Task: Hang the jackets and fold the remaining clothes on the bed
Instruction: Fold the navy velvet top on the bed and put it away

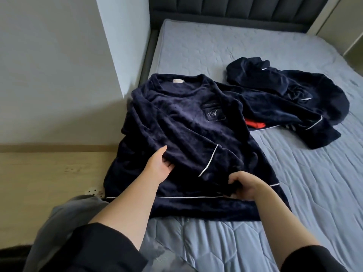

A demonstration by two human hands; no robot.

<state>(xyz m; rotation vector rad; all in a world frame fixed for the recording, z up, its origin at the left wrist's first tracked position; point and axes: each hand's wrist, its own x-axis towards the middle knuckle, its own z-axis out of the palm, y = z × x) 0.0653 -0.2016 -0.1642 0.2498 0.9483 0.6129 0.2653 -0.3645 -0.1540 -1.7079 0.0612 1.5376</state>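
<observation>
Navy fleece top (186,118): spread front-up on the near left part of the bed, collar toward the headboard, hem toward the person; white piping on hem and cuffs, and a chest pocket with a stitched monogram.
Folded sleeve (196,152): lies slantwise across the front — its piped cuff down near the hem.
Left hand (159,167): grips the folded sleeve's edge, thumb on top, fingers tucked under the fabric.
Right hand (247,185): fingers curled, pinching a bunch of fleece just above the hem, beside the cuff.
Other sleeve (314,130): stretched out to the right over the mattress.
Navy heap (290,89): crumpled dark fleece further right, touching that sleeve.
Red piece (255,124): peeks from under the outstretched sleeve — what it is cannot be told.
Bed (294,193): blue-grey quilted cover.
Headboard (235,8): dark, padded in upright panels.
Floor (39,183): pale wood, left of the bed.
</observation>
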